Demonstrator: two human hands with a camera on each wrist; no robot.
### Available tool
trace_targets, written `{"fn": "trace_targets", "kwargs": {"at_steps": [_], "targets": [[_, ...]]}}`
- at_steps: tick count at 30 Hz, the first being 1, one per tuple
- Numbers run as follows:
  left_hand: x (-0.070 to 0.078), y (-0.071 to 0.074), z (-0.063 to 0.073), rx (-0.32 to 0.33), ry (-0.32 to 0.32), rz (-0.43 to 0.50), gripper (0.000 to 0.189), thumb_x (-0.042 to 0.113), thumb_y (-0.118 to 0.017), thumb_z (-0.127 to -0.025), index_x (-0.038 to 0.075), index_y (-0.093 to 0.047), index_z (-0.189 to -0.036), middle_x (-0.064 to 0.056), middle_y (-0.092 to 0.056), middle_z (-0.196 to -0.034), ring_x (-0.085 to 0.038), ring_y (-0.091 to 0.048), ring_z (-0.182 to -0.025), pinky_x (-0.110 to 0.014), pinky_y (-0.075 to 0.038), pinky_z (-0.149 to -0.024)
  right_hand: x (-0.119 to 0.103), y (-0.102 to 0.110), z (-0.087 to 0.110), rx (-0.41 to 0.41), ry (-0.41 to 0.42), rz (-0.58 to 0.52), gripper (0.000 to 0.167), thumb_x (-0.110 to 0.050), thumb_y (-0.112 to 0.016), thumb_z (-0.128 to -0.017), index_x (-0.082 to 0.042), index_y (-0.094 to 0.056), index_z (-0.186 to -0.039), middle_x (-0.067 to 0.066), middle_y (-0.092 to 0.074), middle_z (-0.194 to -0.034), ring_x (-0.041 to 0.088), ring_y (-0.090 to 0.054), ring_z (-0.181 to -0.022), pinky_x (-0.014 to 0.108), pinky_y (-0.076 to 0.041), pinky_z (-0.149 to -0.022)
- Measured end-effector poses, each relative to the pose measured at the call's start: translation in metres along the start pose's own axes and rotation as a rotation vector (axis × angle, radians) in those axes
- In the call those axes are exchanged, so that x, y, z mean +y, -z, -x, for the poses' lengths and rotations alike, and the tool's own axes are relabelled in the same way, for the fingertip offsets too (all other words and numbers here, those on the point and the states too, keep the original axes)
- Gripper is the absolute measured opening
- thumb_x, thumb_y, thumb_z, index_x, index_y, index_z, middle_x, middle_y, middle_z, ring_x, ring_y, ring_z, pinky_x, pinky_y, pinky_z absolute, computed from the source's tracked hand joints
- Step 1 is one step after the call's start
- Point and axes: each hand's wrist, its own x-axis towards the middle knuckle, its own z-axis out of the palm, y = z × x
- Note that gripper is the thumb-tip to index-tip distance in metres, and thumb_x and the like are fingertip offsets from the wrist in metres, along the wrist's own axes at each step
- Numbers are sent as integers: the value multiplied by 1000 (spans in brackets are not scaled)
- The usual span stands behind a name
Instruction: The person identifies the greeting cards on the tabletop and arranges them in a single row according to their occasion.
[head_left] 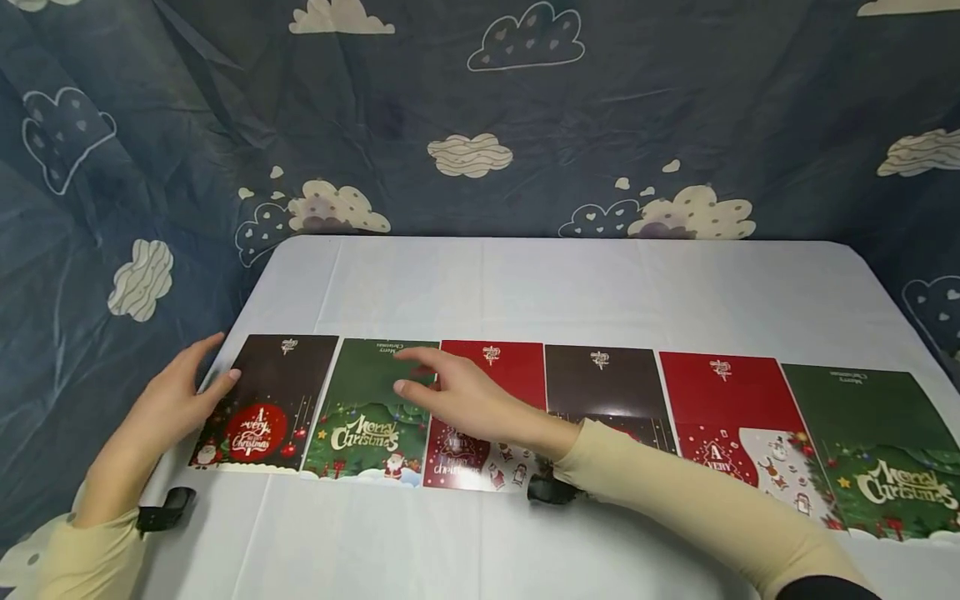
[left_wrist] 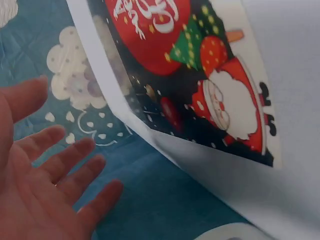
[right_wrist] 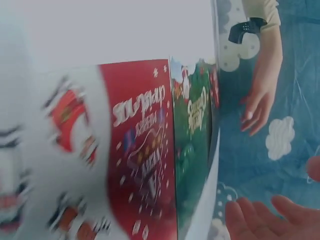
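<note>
Lies unfolded on the white surface (head_left: 570, 287) in one long row: a set of six Christmas cards. Starts at the left with a dark card (head_left: 292, 377), then runs through a green card (head_left: 367, 410), a red card (head_left: 461, 457), a second dark card (head_left: 600, 381), a second red card (head_left: 738, 417) and, at the far right, a second green card (head_left: 873, 442). Leaves only thin gaps between neighbours, or lets edges meet. Puts every plainer half on the far side and every pictured half on the near side, probably to have all the designs upright from the person's place. Just beside the outer edge of the leftmost card, the left hand (head_left: 161, 412), open, fingers extended and thumb apart, with hold of nothing; perhaps there to guard or true up that end, though cannot tell touching from hovering. Over the first green and red cards, the right hand (head_left: 468, 400), thumb and forefinger well parted, likewise holding nothing; seems poised above rather than pressed down, hiding part of the red print. Farther out, pale yellow sleeves (head_left: 690, 517), and beyond the surface a blue cloud-patterned cloth (head_left: 420, 108).
</note>
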Motion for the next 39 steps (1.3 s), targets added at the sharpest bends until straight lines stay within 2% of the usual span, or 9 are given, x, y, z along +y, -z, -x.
{"fn": "trace_targets", "kwargs": {"at_steps": [3, 6, 10, 12, 15, 19, 23, 31, 39], "targets": [[-6, 1, -3, -25, 54, 31, 67, 33, -52, -103, -4, -25, -151, -40, -33, -142, -59, -33, -126, -74, -32, -93, -1, -10, -11, -39, -22, -101, 47, -39, -58, -98, -22, -51, -141, -2, -65, -118, 20, -68, -81, 33, -54, -66], [-12, 1, -4, -34, 82, 69, 62, 30, -52, -103, -6, -29, -148, -39, -39, -137, -56, -40, -121, -69, -41, -87, -4, -20, -21, -64, -54, -176, 43, -36, -58, -98, -20, -55, -138, -4, -66, -115, 26, -67, -86, 34, -55, -67], [-21, 3, -3, -31, 82, 115, 56, 22, -55, -101, -8, -34, -144, -36, -47, -130, -50, -50, -112, -44, -52, -72, -9, -35, -37, -87, -100, -290, 40, -30, -57, -99, -14, -58, -135, -3, -65, -118, 26, -66, -99, 28, -53, -82], [-26, 4, -4, -37, 77, 153, 53, 17, -55, -101, -9, -36, -143, -35, -50, -128, -44, -54, -106, -31, -51, -67, -12, -42, -43, -95, -139, -390, 38, -26, -57, -99, -9, -58, -134, 3, -64, -122, 28, -65, -103, 30, -53, -87], [-32, 4, -4, -61, 80, 206, 51, 12, -55, -101, -11, -36, -142, -34, -53, -124, -27, -58, -97, -20, -49, -63, -14, -54, -52, -101, -210, -550, 37, -18, -56, -100, -1, -57, -133, 12, -61, -128, 28, -63, -110, 34, -54, -90], [-41, 3, -6, -102, 105, 236, 49, 12, -54, -101, -14, -37, -139, -34, -54, -120, -8, -57, -85, -19, -50, -65, -16, -67, -61, -117, -322, -744, 38, -13, -54, -100, 3, -54, -135, 14, -56, -133, 27, -61, -115, 37, -53, -92], [-46, 1, -9, -120, 104, 251, 44, 9, -55, -100, -15, -42, -135, -30, -57, -112, -7, -57, -80, -20, -51, -65, -16, -76, -67, -147, -394, -878, 43, -12, -52, -101, 4, -47, -141, 14, -52, -136, 29, -56, -122, 39, -49, -98], [-57, 0, -12, -184, 129, 336, 44, 8, -55, -100, -15, -42, -135, -19, -58, -104, -11, -59, -76, -25, -52, -64, -13, -90, -73, -144, -465, -977, 48, -9, -49, -101, 5, -39, -145, 15, -48, -138, 31, -47, -129, 40, -45, -103], [-55, 4, -14, -281, 175, 456, 48, 10, -49, -103, -15, -35, -142, -32, -47, -129, -10, -62, -88, -26, -57, -76, -13, -97, -80, -114, -465, -1027, 53, -6, -48, -101, 5, -31, -149, 16, -38, -149, 32, -42, -134, 44, -42, -105]]}}
